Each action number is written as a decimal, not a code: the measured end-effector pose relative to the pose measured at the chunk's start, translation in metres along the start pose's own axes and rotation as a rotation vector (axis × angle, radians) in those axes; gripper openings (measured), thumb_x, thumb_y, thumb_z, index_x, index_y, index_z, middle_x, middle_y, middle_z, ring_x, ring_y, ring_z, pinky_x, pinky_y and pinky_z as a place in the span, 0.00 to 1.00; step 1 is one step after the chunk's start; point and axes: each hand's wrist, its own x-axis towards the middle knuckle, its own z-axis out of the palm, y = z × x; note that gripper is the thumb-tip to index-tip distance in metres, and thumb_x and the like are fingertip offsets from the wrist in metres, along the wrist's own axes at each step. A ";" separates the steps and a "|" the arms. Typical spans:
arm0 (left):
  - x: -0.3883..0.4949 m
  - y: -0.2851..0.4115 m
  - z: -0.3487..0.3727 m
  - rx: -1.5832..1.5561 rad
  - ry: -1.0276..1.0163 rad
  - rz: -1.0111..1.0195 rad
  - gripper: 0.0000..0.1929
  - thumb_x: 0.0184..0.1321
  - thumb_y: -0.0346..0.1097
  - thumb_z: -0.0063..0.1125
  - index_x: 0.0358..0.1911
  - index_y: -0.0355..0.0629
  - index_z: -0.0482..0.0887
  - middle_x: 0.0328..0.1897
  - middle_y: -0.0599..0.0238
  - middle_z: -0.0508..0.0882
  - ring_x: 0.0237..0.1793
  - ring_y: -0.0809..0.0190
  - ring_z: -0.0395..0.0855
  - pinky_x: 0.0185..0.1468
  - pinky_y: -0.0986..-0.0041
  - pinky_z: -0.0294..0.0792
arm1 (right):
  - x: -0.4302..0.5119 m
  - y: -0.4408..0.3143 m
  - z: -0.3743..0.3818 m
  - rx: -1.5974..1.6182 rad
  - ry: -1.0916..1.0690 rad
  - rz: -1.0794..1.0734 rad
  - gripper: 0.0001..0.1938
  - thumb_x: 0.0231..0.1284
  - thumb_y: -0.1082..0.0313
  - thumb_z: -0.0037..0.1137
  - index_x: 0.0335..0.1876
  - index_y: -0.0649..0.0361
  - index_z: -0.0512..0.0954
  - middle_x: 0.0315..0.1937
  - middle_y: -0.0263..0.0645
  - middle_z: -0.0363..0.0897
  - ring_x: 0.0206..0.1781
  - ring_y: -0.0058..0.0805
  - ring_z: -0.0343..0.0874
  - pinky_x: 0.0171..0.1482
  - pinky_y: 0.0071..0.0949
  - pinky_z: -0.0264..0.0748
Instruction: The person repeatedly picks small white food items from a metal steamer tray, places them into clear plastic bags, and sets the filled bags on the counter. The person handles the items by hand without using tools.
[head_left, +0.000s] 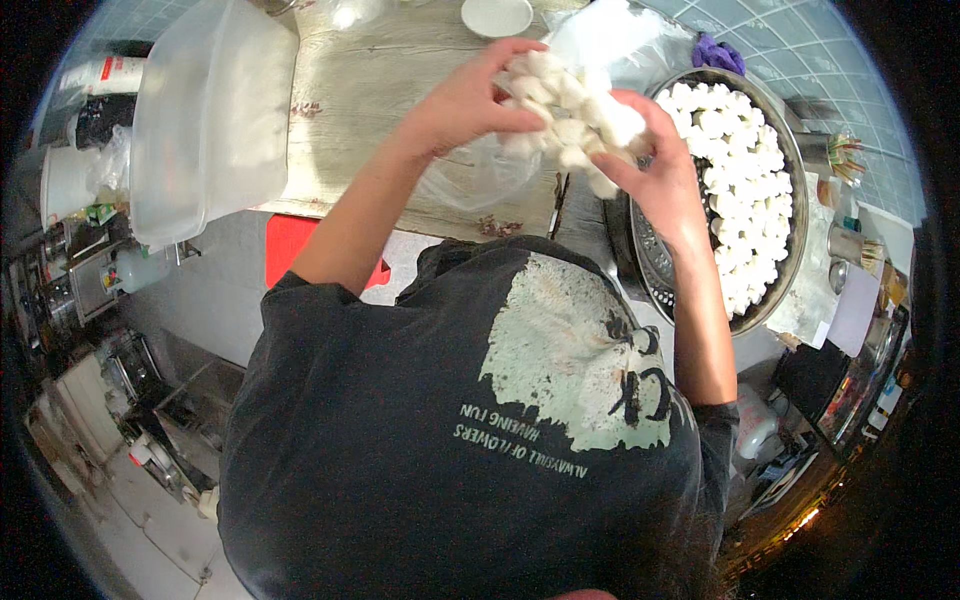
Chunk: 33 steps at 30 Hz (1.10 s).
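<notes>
My left hand (476, 94) and my right hand (664, 169) hold a clump of small white dough-like pieces (559, 94) between them, lifted above the wooden-patterned table (360, 112). Fingers wrap the clump from both sides; several pieces look stuck together. Below the hands lies a clear plastic bag (480, 176), partly hidden. At my right, a round dark metal pan (801, 195) with a perforated bottom holds many similar loose white pieces (742, 187). My right forearm passes over its near-left part and hides some of it.
A large translucent plastic bin (214, 120) stands at the left. Beyond the hands are a white bowl (496, 16) and a whitish plastic bag (611, 30). A purple cloth (718, 54) lies by the tiled wall. A red stool (289, 247) shows below the table edge.
</notes>
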 end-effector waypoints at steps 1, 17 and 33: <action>-0.008 0.001 -0.017 0.017 0.004 -0.011 0.38 0.45 0.33 0.68 0.64 0.48 0.65 0.57 0.62 0.75 0.52 0.62 0.77 0.52 0.69 0.73 | 0.007 -0.008 0.013 -0.037 -0.017 -0.015 0.30 0.47 0.78 0.64 0.60 0.54 0.70 0.53 0.32 0.74 0.53 0.23 0.73 0.56 0.24 0.69; -0.053 -0.104 -0.118 -0.431 -0.062 -0.244 0.40 0.49 0.33 0.66 0.67 0.49 0.58 0.57 0.60 0.74 0.54 0.59 0.76 0.48 0.65 0.76 | 0.062 -0.039 0.132 -0.361 -0.249 0.051 0.30 0.44 0.66 0.67 0.57 0.51 0.71 0.46 0.51 0.73 0.52 0.43 0.76 0.55 0.35 0.73; -0.053 -0.150 -0.048 0.450 0.156 -0.021 0.35 0.40 0.32 0.67 0.57 0.45 0.67 0.52 0.50 0.78 0.51 0.50 0.78 0.55 0.64 0.70 | -0.004 0.094 0.167 0.023 -0.140 0.170 0.30 0.44 0.74 0.64 0.57 0.54 0.67 0.54 0.40 0.69 0.57 0.33 0.69 0.59 0.30 0.66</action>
